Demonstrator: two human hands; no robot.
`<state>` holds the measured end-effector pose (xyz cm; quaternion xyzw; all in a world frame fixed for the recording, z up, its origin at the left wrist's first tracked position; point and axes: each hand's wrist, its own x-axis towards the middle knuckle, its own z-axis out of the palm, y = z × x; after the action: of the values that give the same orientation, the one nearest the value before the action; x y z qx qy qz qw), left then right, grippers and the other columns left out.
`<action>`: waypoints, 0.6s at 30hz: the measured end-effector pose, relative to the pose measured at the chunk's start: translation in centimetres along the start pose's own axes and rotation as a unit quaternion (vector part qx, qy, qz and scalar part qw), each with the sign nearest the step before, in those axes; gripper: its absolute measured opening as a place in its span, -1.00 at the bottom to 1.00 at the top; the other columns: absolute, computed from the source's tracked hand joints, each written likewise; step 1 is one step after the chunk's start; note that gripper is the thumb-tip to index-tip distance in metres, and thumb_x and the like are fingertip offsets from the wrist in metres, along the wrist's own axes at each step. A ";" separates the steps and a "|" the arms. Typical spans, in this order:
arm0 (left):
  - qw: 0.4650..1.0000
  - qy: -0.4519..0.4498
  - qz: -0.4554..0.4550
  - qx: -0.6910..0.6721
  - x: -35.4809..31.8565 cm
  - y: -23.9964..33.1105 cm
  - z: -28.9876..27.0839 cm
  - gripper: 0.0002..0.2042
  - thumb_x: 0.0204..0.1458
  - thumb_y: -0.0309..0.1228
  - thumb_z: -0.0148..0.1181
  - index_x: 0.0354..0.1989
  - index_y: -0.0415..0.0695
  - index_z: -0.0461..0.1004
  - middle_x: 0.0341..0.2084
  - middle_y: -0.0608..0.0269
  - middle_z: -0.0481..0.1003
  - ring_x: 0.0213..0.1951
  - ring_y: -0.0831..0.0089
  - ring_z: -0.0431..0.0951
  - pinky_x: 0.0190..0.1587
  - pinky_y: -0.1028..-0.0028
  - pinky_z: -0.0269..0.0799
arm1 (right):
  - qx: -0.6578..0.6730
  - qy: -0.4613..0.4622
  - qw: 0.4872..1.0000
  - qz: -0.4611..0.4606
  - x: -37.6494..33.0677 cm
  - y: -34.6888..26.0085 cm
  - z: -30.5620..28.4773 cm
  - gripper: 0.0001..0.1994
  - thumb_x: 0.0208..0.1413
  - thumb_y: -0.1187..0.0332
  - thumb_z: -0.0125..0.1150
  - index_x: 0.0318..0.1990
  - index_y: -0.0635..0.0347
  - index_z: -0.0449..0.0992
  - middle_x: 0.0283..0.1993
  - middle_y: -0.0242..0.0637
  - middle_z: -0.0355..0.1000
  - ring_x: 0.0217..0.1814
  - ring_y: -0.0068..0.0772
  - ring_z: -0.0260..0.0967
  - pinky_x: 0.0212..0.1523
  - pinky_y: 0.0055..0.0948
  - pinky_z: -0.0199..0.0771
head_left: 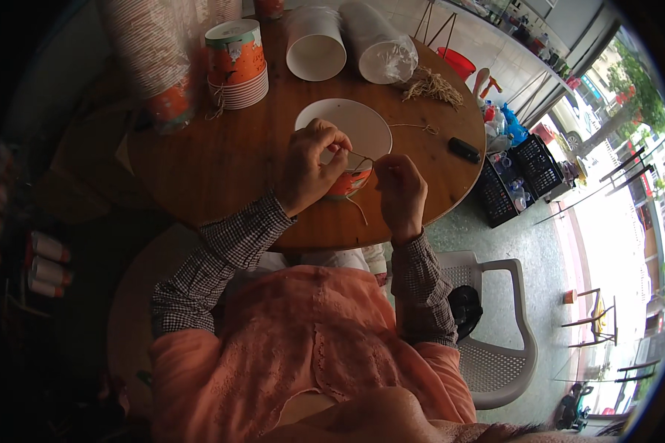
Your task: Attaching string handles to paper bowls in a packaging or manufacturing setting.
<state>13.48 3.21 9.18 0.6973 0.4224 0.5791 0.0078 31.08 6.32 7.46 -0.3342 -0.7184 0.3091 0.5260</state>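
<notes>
An orange paper bucket with a white inside point(366, 122) stands on the round wooden table in front of me. My left hand point(314, 162) is over its near left rim, thumb and forefinger pinching a thin tan string point(360, 155). On the near right side my right hand point(402, 193) has its fingers closed on the same string, which forms a small loop between the two hands. One loose end hangs down the bucket's front onto the table. Another piece of string point(415, 127) lies on the table beyond the bucket's right side. My right fingertips are partly hidden.
Stacked orange buckets point(236, 63) stand at the back left, beside a tall wrapped stack point(144, 55). Two white bucket stacks point(316, 55) lie on their sides at the back, near a bundle of strings point(434, 87). A black object point(464, 150) lies by the right edge; a plastic chair point(499, 347) is at right.
</notes>
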 end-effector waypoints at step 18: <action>0.975 -0.008 0.075 0.208 -1.5 2.5 0.8 -0.80 0.04 -0.26 0.13 -0.24 -0.07 0.51 -0.30 0.29 0.49 -0.16 0.35 0.49 0.13 0.28 0.13 | 0.117 -0.171 0.969 0.137 1.1 -5.4 -1.4 -0.88 0.20 0.42 0.03 -0.18 0.25 0.32 -0.60 -0.33 0.39 -0.66 -0.68 0.27 -0.69 -0.65 0.20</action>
<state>15.64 1.06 9.01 0.7175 0.4805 0.4720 -0.1776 31.34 4.16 12.75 -0.3082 -0.7038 0.5123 0.3837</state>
